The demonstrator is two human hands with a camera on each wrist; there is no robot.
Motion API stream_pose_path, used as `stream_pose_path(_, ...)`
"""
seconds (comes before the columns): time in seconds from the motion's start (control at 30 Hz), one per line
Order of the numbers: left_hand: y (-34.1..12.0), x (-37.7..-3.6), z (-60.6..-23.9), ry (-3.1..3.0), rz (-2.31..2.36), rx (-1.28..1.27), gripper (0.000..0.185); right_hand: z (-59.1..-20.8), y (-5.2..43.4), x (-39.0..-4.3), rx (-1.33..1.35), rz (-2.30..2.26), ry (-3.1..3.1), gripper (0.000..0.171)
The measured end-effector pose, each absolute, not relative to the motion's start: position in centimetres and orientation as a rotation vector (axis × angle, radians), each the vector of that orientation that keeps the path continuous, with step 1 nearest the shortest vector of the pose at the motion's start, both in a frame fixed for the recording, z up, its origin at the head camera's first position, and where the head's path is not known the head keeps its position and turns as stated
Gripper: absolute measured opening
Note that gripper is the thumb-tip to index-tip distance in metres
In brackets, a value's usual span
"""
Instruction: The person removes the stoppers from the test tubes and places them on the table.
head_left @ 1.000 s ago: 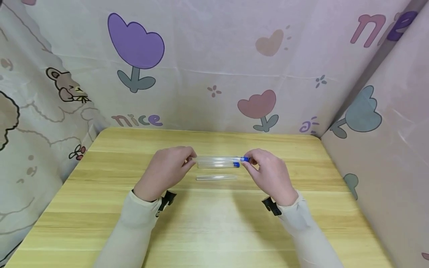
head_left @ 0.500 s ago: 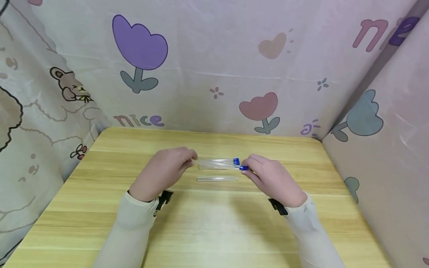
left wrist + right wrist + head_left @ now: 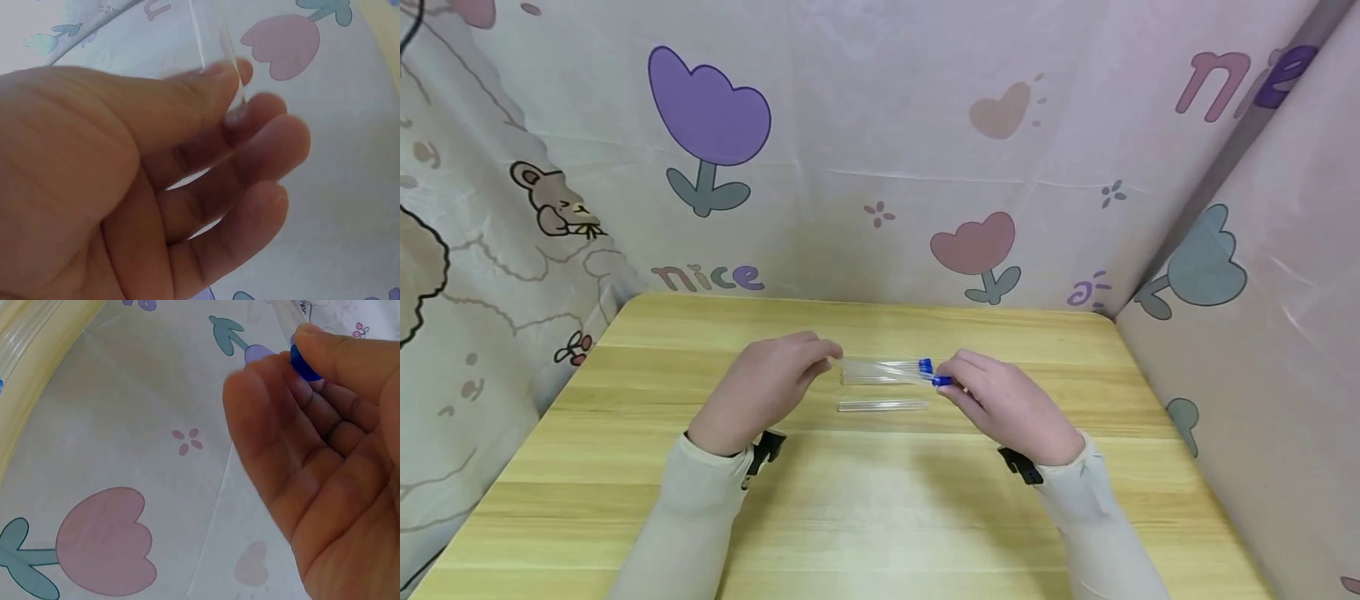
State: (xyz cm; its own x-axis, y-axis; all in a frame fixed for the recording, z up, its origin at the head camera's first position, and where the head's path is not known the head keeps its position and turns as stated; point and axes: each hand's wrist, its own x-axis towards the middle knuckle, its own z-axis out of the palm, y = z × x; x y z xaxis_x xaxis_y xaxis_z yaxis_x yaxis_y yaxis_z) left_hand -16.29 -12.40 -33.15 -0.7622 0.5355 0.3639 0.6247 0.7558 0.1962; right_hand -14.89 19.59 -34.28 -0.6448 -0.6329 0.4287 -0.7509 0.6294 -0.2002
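Since the earlier frame the right hand (image 3: 1011, 408) has dipped, tilting the capped tube (image 3: 887, 371) held mid-frame above the desk (image 3: 880, 508); left hand (image 3: 767, 392) fingers pinch its closed end, right fingers grip the blue cap (image 3: 943, 381), so uncapping seems next: twist while steadying.

Light wood table (image 3: 865, 517) w/ pink tulip-print sheets (image 3: 880, 150) behind & both sides.

Head view looks forward and down from above the wooden table (image 3: 880, 517), taking in both hands and the printed backdrop (image 3: 880, 150). Left wrist view sits tight behind the left hand (image 3: 125, 187), facing the backdrop. Right wrist view, equally close, faces past the right hand (image 3: 325, 456). All share the backdrop's tulips.
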Motion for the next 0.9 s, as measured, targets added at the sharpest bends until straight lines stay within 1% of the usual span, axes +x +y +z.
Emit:
stream_pose_path(0.3, -11.72, -16.25, -33.13, -2.732, -0.469, -0.897, 0.012, -34.42, 19.32, -15.12, 1.005, 0.574, -2.421, 0.016)
stream_pose_path(0.7, -11.6, -16.23, -33.15, -2.728, -0.471, -0.883, 0.009, -34.36, 18.96, -14.68, 0.858, 0.626, -2.493, 0.014)
stream_pose_path(0.9, -11.77, -16.24, -33.07, -2.715, -0.474, -0.887, 0.011, -34.37, 18.95, -14.79, 0.9, 0.651, -2.491, 0.016)
